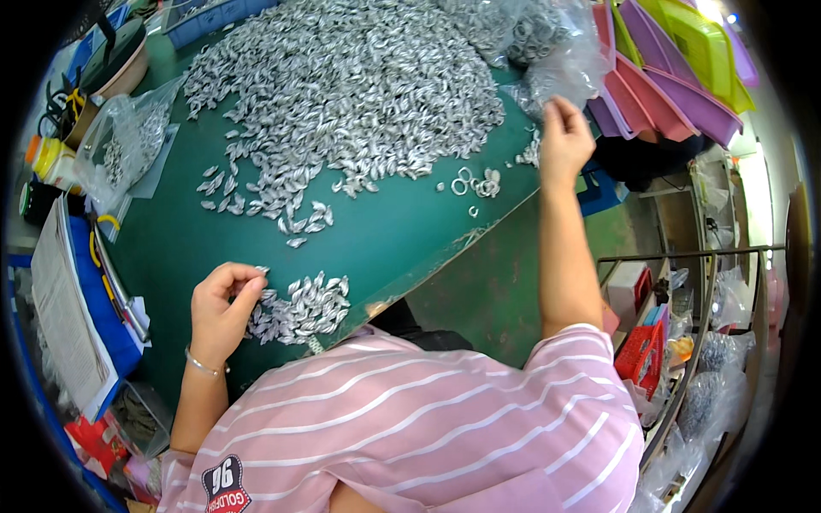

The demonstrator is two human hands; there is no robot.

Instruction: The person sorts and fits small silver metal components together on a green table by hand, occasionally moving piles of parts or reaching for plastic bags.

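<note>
My left hand [224, 309] is low over the table's near left, thumb and forefinger pinched on a small silver metal piece [262, 269]. Just right of it lies a small pile of silver leaf-shaped metal pieces [308, 309]. My right hand [566, 144] is raised at the table's right edge, beside a clear plastic bag [560, 81]. Its fingers are pressed together, and what they hold, if anything, is too small to see. A far larger heap of the same silver pieces [351, 85] covers the far side of the green table [385, 239].
A few metal rings [462, 181] lie near the right edge. Pink, purple and green plastic bins [658, 77] stack at the far right. A bag of small parts [124, 154], a yellow-white bottle [56, 162] and papers [73, 299] line the left. Shelving [693, 256] stands right.
</note>
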